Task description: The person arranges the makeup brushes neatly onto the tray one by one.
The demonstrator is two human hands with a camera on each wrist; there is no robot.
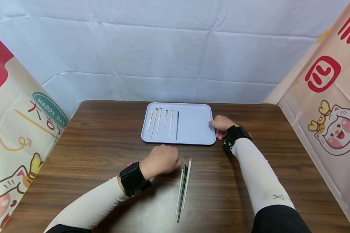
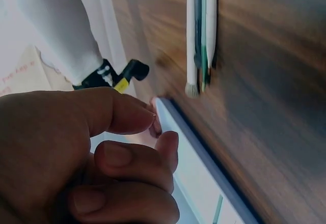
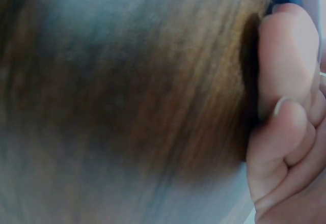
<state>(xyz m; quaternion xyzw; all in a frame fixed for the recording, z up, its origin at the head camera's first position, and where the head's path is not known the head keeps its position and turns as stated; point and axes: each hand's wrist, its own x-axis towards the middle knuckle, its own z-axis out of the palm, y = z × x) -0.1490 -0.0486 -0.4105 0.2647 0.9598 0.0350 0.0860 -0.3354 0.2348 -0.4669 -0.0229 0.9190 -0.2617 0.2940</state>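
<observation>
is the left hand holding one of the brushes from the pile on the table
No: in the head view the left hand rests curled beside the loose brushes on the table, with nothing in its grip.

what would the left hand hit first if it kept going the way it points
Most likely the loose sticks on the table: the left hand, fingers curled and holding nothing, points right at their upper ends. Height above the table is unclear, so it might pass over them.

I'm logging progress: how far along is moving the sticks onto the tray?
Six sticks already lie in a row on the tray. The right hand holds its edge; the left hand, curled and empty, is beside the bundle left on the table.
</observation>
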